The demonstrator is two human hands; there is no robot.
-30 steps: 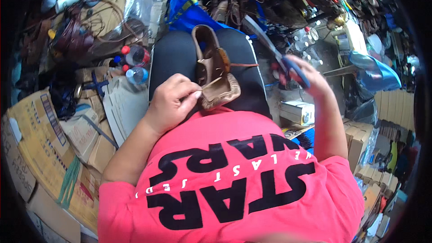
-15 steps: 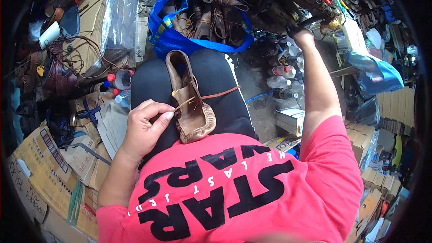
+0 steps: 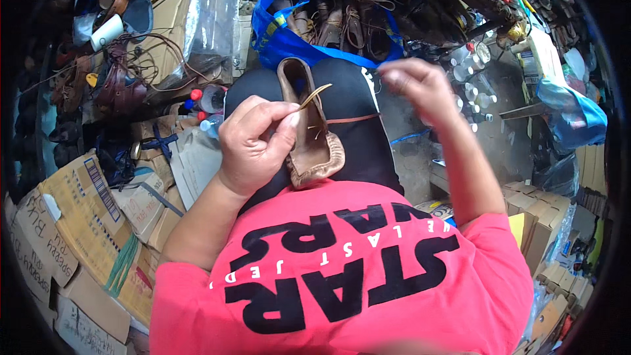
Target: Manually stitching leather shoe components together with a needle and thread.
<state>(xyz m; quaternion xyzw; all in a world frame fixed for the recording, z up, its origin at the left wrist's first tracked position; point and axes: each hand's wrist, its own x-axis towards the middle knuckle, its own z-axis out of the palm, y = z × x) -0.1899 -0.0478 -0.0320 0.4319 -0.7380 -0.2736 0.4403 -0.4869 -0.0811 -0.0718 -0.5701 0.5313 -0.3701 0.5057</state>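
A: L hand [image 3: 253, 141] was pinched shut on the leather strip [image 3: 314, 95] at the tan moccasin [image 3: 309, 135], which lay on the black-clad lap [image 3: 348, 151], heel toward the blue bag [image 3: 289, 39].

B: And the R hand [image 3: 414, 85]?

A: Raised, fingers bunched shut on a thin lace [image 3: 351, 119] running back to the shoe, I judged; blurred, tho.

B: To do it well?

A: Keep the lace taut, pull level w/ the seam, L thumb pinning the leather so it wouldn't pucker.
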